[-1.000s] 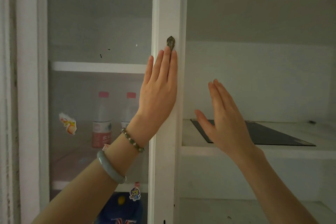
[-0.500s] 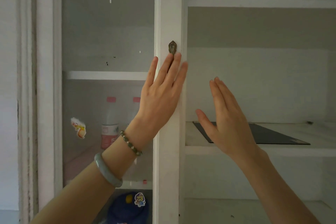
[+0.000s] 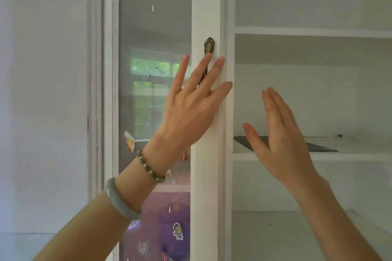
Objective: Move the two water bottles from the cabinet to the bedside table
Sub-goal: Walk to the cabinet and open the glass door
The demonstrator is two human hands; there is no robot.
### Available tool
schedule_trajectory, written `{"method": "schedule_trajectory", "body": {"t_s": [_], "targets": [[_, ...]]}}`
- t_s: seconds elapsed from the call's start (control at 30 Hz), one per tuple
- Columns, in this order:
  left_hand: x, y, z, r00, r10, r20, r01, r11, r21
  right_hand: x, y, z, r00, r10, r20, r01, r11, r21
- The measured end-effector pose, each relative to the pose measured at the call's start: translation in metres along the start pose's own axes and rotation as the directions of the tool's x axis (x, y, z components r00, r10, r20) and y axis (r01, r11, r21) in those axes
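My left hand [image 3: 191,110] lies flat with fingers spread on the white stile of the glass cabinet door [image 3: 152,38], fingertips just under the small brass handle [image 3: 209,45]. It grips nothing. My right hand [image 3: 280,140] is held up open and empty in front of the open shelves on the right. The two water bottles behind the glass are hidden by my left wrist and by a bright window reflection. Only a small red patch [image 3: 185,156] shows beside my wrist, and I cannot tell if it is a bottle label.
A dark flat sheet [image 3: 322,147] lies on the right middle shelf [image 3: 350,157]. Cartoon stickers [image 3: 129,141] sit on the glass, and a purple-blue object [image 3: 161,218] is behind its lower part. A plain wall [image 3: 42,91] is on the left.
The glass panel looks narrower and now mirrors a window, so the bottles seen earlier have vanished from sight. My left fingers have spread apart. The right hand has barely moved.
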State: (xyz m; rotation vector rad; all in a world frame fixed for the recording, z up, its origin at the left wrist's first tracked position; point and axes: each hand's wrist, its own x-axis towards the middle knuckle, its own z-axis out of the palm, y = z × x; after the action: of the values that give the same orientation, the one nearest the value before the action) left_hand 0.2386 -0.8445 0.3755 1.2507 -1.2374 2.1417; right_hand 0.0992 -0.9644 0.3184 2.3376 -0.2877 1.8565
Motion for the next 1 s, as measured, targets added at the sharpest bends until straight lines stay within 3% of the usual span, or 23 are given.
{"method": "schedule_trajectory", "body": {"t_s": [0.23,0.57,1.0], "targets": [[-0.004,-0.044,-0.085,0.999,-0.015,-0.029,0.016,1.000,0.015,-0.009,-0.066,-0.037,0.999,-0.048,0.020,0.048,0.999,0.003],[-0.025,-0.087,-0.173,0.980,-0.135,0.149,0.112,0.981,0.156,0.003,-0.138,-0.029,0.983,-0.169,0.073,0.153,0.971,0.186],[-0.050,-0.141,-0.243,0.892,-0.212,0.400,0.038,0.916,0.401,0.013,-0.225,-0.005,0.947,-0.268,0.178,0.199,0.922,0.332]]}}
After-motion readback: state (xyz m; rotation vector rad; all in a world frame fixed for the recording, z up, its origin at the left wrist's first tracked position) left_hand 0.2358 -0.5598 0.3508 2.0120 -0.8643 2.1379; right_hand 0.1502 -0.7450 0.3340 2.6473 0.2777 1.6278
